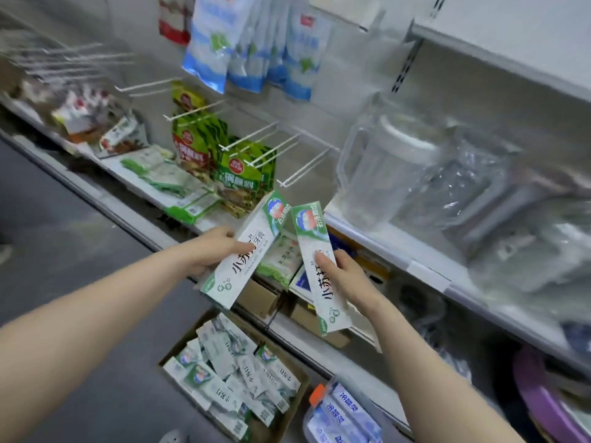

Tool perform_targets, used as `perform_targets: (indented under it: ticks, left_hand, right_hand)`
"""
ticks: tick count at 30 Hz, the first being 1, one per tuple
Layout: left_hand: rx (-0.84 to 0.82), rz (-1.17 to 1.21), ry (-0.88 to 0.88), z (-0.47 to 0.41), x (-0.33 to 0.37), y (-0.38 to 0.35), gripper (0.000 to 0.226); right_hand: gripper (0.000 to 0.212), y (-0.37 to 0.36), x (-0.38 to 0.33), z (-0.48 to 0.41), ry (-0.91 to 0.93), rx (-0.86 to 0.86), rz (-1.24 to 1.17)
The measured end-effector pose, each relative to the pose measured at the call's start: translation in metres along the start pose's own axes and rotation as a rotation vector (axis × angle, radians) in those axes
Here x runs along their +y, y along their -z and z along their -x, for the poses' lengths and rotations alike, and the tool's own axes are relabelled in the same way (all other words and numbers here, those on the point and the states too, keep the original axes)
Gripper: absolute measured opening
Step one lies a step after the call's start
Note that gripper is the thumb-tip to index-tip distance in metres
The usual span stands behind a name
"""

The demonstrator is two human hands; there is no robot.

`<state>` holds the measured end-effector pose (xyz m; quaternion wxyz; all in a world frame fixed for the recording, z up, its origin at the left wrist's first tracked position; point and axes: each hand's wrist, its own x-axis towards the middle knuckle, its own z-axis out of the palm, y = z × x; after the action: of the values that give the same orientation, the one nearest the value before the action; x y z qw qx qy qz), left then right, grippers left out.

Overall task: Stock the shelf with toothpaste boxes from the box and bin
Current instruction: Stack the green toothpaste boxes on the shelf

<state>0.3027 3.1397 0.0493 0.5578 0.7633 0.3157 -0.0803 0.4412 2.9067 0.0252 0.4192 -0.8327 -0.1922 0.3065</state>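
Place: a retail shop aisle.
Fixtures: white metal shelving on slotted uprights, with wire display hooks.
Stock: identical green sachets and blue pouches hanging in rows.
Floor: a cardboard carton packed with toothpaste boxes.

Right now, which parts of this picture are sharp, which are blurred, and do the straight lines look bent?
Head view: the toothpaste box in the left hand and the second toothpaste box in the right hand are sharpest; the clear pitcher and the wire hooks are motion-blurred; the shelf edge looks slightly bowed by the wide lens; light is even, without hard shadows.
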Motion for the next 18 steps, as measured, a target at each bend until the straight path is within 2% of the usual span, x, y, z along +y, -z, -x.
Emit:
perform_targets:
  ticks: [3, 5, 9, 12, 16, 18]
  left_hand:
    - [-0.026, -0.001, -0.079, 0.006, 0.025, 0.023, 0.019]
    - [-0.038, -0.005, -0.129, 0.009, 0.044, 0.037, 0.016]
    - [-0.054, 0.034, -0.230, 0.015, 0.085, 0.059, 0.026]
    - [-0.126, 0.090, -0.266, 0.020, 0.118, 0.076, 0.032]
    - [-0.170, 0.027, -0.357, 0.030, 0.156, 0.092, 0.030]
    - [-0.184, 0.024, -0.394, 0.037, 0.172, 0.097, 0.029]
  right_hand:
    - [0.056, 0.009, -0.026, 0.009, 0.021, 0.029, -0.049]
    - [0.055, 0.015, -0.045, 0.015, 0.039, 0.064, -0.144]
    - [0.042, 0.036, -0.090, 0.027, 0.141, 0.249, -0.066]
    - [0.038, 0.054, -0.121, 0.038, 0.201, 0.313, -0.123]
    - [0.035, 0.072, -0.153, 0.056, 0.267, 0.397, -0.197]
    - [0.041, 0.081, -0.166, 0.063, 0.295, 0.471, -0.210]
